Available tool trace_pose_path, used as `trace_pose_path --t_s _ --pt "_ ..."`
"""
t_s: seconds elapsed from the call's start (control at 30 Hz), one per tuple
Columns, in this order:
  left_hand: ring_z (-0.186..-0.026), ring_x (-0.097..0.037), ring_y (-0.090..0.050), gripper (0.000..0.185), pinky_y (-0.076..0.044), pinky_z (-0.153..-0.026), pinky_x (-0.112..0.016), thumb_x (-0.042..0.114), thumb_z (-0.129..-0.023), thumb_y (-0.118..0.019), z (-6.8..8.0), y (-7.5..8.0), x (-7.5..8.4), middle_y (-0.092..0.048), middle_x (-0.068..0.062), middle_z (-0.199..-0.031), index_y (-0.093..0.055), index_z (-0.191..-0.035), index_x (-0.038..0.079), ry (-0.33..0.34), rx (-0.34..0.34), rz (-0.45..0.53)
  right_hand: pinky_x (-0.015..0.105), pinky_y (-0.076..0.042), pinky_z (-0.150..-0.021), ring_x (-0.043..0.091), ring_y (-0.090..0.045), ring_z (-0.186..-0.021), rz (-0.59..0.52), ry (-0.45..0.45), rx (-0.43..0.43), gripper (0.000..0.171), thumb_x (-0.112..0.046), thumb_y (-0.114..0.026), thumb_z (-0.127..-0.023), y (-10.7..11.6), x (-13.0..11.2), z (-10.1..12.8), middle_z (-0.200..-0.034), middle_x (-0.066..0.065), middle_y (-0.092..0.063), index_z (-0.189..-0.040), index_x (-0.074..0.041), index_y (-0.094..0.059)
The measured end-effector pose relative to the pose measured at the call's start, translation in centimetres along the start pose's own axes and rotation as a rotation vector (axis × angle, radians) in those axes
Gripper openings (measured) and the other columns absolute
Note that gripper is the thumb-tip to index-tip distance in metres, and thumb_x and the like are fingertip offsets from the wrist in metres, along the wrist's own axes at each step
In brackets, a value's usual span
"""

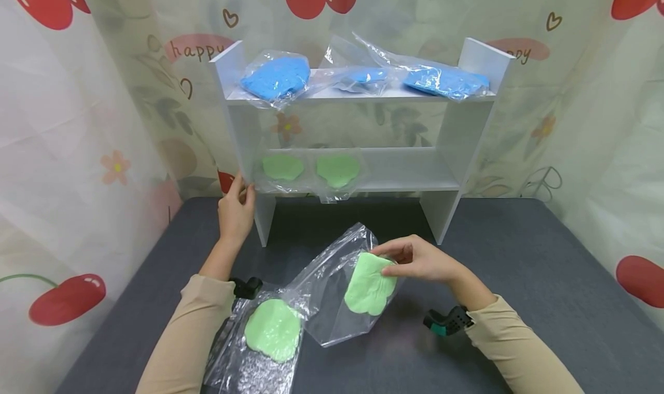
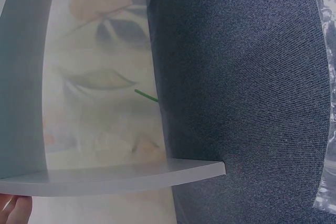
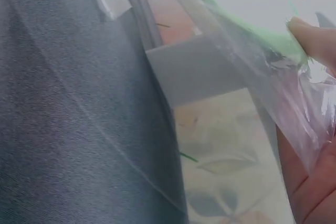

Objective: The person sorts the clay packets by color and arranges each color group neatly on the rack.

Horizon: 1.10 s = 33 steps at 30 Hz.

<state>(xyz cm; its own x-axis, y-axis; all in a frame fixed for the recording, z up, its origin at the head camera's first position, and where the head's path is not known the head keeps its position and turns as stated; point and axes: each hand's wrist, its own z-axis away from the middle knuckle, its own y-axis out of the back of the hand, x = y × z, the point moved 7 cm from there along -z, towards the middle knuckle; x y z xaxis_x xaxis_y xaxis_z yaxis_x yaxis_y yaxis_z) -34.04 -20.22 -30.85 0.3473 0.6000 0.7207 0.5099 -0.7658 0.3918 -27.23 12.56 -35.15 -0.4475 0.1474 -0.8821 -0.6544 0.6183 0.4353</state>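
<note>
My right hand [image 1: 422, 260] pinches the upper edge of a clear plastic bag of flat light-green clay-like stuff [image 1: 369, 284], lifted above the table. In the right wrist view, my thumb [image 3: 315, 40] presses on the crinkled bag. A second bag of green stuff [image 1: 274, 330] lies near my left forearm, its plastic overlapping the lifted one. My left hand [image 1: 236, 212] touches the left side panel of a white shelf [image 1: 404, 169], fingers mostly straight. Only its fingertips [image 2: 18, 211] show beside the panel in the left wrist view.
Two bags of green stuff [image 1: 338, 170] sit side by side on the middle shelf, at the left. Several bags of blue stuff [image 1: 277, 77] lie on the top shelf. A dark grey cloth [image 1: 519, 302] covers the table, and printed curtains [image 1: 586, 123] surround it.
</note>
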Motion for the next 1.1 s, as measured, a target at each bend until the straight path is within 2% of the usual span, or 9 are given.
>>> trace_pose_path --t_s 0.17,0.3,0.37,0.5,0.77,1.1 --pt "-0.104 -0.037 -0.064 0.046 -0.053 -0.081 -0.049 0.014 -0.096 -0.050 0.0 0.0 0.0 -0.061 -0.021 -0.123 -0.043 -0.141 0.015 0.003 -0.001 0.000 0.028 -0.055 -0.063 0.003 -0.065 -0.076 -0.027 0.019 0.043 0.037 -0.001 -0.063 -0.086 0.8 -0.5 0.1 -0.099 -0.014 -0.069 -0.120 0.010 -0.057" --pt "-0.104 -0.037 -0.064 0.045 -0.053 -0.081 -0.050 0.012 -0.096 -0.050 0.0 0.1 0.0 -0.062 -0.021 -0.122 -0.044 -0.140 0.014 -0.001 0.008 -0.004 0.024 -0.054 -0.065 0.003 -0.066 -0.079 -0.067 0.044 0.081 0.034 0.001 -0.062 -0.086 1.4 -1.1 0.2 -0.098 -0.013 -0.070 -0.119 -0.003 -0.061" --pt "-0.103 -0.037 -0.064 0.045 -0.053 -0.080 -0.050 0.012 -0.095 -0.051 0.0 0.1 0.1 -0.062 -0.021 -0.121 -0.045 -0.140 0.014 -0.004 0.015 -0.007 0.022 -0.054 -0.067 0.002 -0.066 -0.081 -0.079 0.064 0.105 0.035 0.001 -0.062 -0.085 1.8 -1.5 0.2 -0.098 -0.013 -0.070 -0.118 -0.012 -0.063" --pt "-0.103 -0.037 -0.064 0.044 -0.054 -0.080 -0.049 0.012 -0.095 -0.051 0.0 0.1 0.2 -0.062 -0.021 -0.120 -0.046 -0.139 0.013 -0.010 0.020 -0.011 0.021 -0.054 -0.068 0.002 -0.065 -0.083 -0.079 0.106 0.151 0.041 0.004 -0.061 -0.085 2.5 -2.2 0.2 -0.098 -0.014 -0.070 -0.116 -0.023 -0.064" --pt "-0.102 -0.037 -0.065 0.044 -0.054 -0.078 -0.050 0.013 -0.096 -0.051 0.0 0.1 0.2 -0.062 -0.021 -0.121 -0.045 -0.139 0.014 -0.012 0.015 -0.010 0.020 -0.054 -0.070 0.002 -0.066 -0.083 -0.068 0.117 0.233 0.044 0.006 -0.060 -0.085 3.8 -2.9 0.3 -0.098 -0.014 -0.070 -0.114 -0.027 -0.064" --pt "-0.102 -0.037 -0.065 0.045 -0.054 -0.079 -0.050 0.013 -0.096 -0.050 0.1 0.1 0.2 -0.061 -0.021 -0.123 -0.045 -0.140 0.014 -0.009 0.008 -0.013 0.020 -0.054 -0.072 0.002 -0.066 -0.086 -0.122 0.061 0.372 0.039 0.003 -0.058 -0.088 5.6 -3.1 0.7 -0.098 -0.014 -0.070 -0.115 -0.025 -0.063"
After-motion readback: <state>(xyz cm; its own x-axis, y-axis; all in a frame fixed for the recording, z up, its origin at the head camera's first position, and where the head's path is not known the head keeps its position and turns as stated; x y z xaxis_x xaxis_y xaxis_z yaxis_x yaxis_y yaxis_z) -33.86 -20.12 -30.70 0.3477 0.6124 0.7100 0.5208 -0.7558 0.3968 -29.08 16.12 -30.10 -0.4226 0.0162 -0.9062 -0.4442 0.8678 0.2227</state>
